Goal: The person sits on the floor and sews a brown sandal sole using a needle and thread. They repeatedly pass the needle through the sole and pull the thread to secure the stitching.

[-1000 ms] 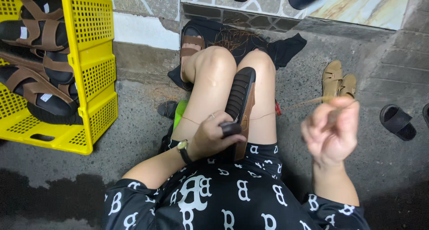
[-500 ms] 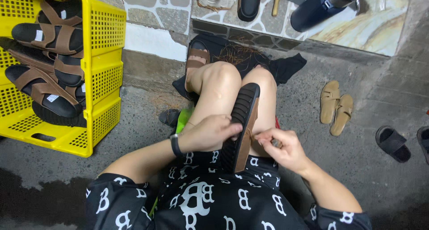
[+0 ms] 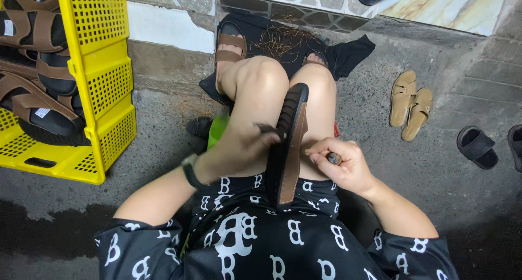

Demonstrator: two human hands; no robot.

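Observation:
A black-soled sandal [image 3: 288, 144] with a brown footbed stands on edge along my lap, toe toward my knees. My left hand [image 3: 239, 149], a dark watch on its wrist, grips the sandal's sole side and pinches a dark strap piece near the edge. My right hand [image 3: 340, 163] rests against the brown side of the sandal, fingers closed around a small dark tool whose round end shows between them. My bare knees are close together beneath the sandal.
A yellow plastic crate [image 3: 92, 84] at the left holds several brown-strapped sandals. A black cloth [image 3: 348, 54] with dry fibres lies under my feet by the tiled step. A tan pair of sandals [image 3: 410, 103] and a black slide [image 3: 477, 146] lie at the right. A green object [image 3: 217, 128] sits by my left thigh.
My right hand came down from the raised position at the right and now presses a small tool against the sandal's side. My left hand keeps its grip on the sandal.

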